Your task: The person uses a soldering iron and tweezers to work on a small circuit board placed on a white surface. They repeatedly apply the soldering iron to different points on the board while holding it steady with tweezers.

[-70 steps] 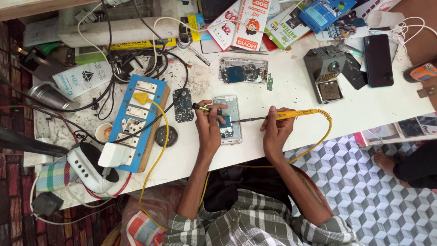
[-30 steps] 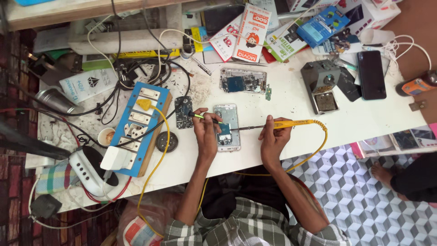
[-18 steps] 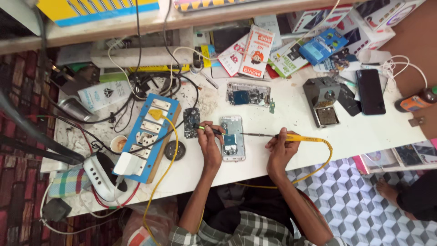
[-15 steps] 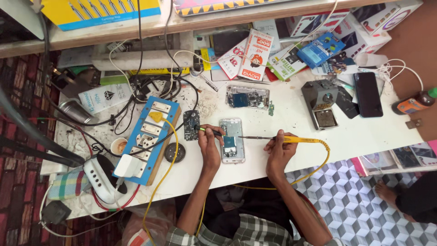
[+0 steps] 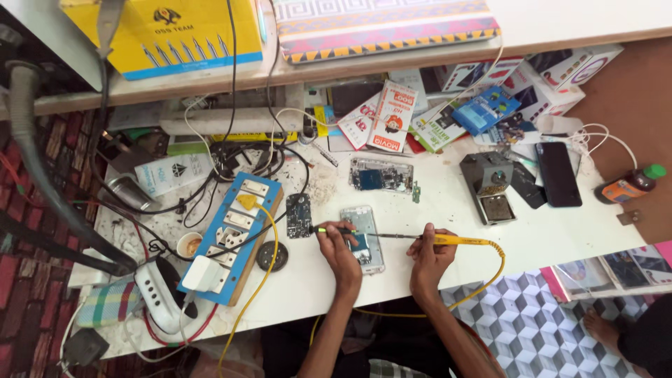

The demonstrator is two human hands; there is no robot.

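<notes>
A yellow-handled soldering iron with a yellow cable (image 5: 453, 240) is gripped in the closed right hand (image 5: 428, 257), its thin metal tip reaching left over an opened silver-framed phone body (image 5: 364, 238) lying flat on the white worktable (image 5: 560, 231). A slim yellow-and-black tool (image 5: 329, 229) is pinched in the closed fingers of the left hand (image 5: 340, 250), which rests on the phone. Just left of the phone lies a small dark circuit board (image 5: 299, 215), beside a blue wooden switchboard with white sockets (image 5: 234, 236).
</notes>
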